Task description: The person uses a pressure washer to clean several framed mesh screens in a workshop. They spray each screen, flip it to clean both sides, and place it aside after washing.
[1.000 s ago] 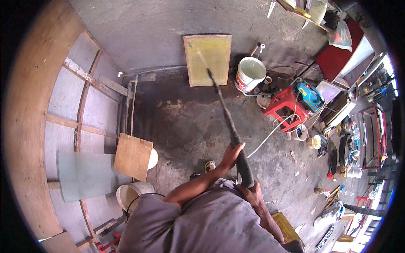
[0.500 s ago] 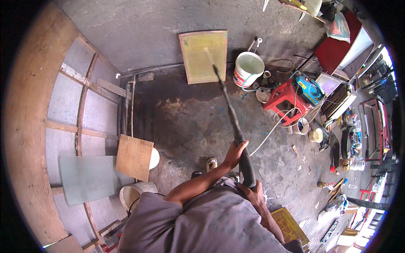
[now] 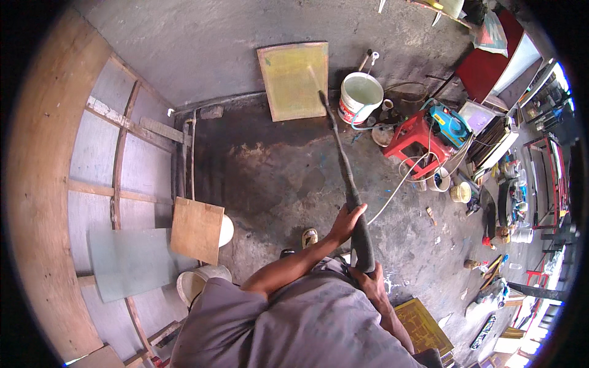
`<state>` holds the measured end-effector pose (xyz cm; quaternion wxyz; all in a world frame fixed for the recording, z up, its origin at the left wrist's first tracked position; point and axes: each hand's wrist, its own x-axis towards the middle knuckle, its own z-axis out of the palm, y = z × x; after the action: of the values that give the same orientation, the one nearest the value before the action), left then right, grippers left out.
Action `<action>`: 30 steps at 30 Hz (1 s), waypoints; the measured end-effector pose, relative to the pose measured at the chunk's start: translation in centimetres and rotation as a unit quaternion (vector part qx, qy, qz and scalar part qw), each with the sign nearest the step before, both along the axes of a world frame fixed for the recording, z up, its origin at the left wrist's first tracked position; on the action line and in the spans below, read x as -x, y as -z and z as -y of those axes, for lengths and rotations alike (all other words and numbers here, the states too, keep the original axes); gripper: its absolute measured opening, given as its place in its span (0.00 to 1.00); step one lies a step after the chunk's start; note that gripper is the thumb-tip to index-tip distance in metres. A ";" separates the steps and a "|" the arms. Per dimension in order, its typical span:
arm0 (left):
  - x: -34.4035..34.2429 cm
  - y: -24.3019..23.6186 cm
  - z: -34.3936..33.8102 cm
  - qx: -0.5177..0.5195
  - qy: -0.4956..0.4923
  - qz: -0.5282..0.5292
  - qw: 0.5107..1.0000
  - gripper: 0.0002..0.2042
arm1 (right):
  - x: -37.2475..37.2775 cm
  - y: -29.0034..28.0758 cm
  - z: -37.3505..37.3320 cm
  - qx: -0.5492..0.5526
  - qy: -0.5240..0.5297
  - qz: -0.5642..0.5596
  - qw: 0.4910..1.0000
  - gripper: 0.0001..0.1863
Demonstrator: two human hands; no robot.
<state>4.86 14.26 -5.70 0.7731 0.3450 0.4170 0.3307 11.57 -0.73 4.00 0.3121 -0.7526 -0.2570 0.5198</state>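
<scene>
A long black pressure washer lance [image 3: 347, 175] reaches away from my body toward the wall. My left hand [image 3: 347, 226] is wrapped around its shaft. Closer to my waist, my right hand [image 3: 369, 279] grips the thick rear end of the lance, its fingers partly hidden. From the nozzle a pale streak of spray meets the upper right part of a yellowish mesh screen in a thin frame [image 3: 293, 86]. The screen leans upright against the grey wall, its lower edge on the wet floor.
Right of the screen stands a white bucket [image 3: 361, 98] with water, below a tap [image 3: 374, 56]. A blue pressure washer machine [image 3: 451, 126] sits on a red stool [image 3: 410, 138], with a hose [image 3: 392, 195] running across the floor. A wooden board [image 3: 196, 230] and bucket are at left.
The lance tip has swung a little to the right, and the spray has shifted right across the screen. Both hands keep their hold.
</scene>
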 end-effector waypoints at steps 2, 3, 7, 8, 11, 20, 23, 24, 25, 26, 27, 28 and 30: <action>-0.6 0.0 0.3 0.025 0.006 0.013 1.000 0.14 | -0.1 0.1 0.2 0.002 0.000 -0.002 1.000 0.18; -0.5 0.1 0.3 0.032 0.002 0.005 0.999 0.14 | -0.4 0.6 0.4 -0.001 -0.015 0.001 1.000 0.18; 0.9 1.7 0.3 0.051 -0.027 -0.010 0.998 0.16 | -1.3 1.8 0.4 0.006 -0.062 0.012 0.998 0.18; 1.2 0.9 0.4 0.044 -0.032 -0.023 0.998 0.16 | -1.6 2.2 0.5 0.016 -0.073 0.006 0.997 0.19; 0.7 0.7 0.1 0.049 -0.029 -0.006 0.998 0.17 | -0.6 1.2 0.3 0.013 -0.025 0.028 0.999 0.19; 1.2 1.0 0.5 0.033 -0.084 -0.018 0.996 0.17 | -2.0 3.0 0.3 -0.004 -0.134 0.032 0.990 0.17; 2.3 0.9 0.5 0.047 -0.064 -0.039 0.996 0.18 | -2.1 2.9 0.1 -0.030 -0.147 0.034 0.988 0.16; 2.1 0.5 0.5 0.076 -0.057 -0.024 0.995 0.15 | -1.8 2.0 -0.1 -0.021 -0.115 0.030 0.993 0.16; 1.7 0.7 0.4 0.054 -0.037 -0.027 0.998 0.15 | -1.2 0.3 -0.3 -0.014 -0.086 0.026 0.996 0.16; 1.1 1.2 0.3 0.032 -0.017 -0.029 0.999 0.16 | -0.9 -0.6 -0.4 -0.006 -0.057 0.021 0.998 0.16; 0.2 1.3 0.1 0.012 0.004 -0.027 1.000 0.16 | -1.0 -0.7 -0.4 -0.001 -0.041 0.016 0.999 0.16; -0.8 0.7 0.2 0.014 0.001 -0.030 0.999 0.16 | -1.0 -0.3 0.0 0.004 -0.023 0.008 1.000 0.16; -2.7 1.7 0.1 0.020 0.051 0.004 0.998 0.19 | -1.3 0.9 0.7 0.012 -0.002 0.008 1.000 0.16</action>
<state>7.54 14.17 -7.36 0.7974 0.3492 0.4022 0.2838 12.85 -1.47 3.13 0.2996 -0.7601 -0.2546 0.5173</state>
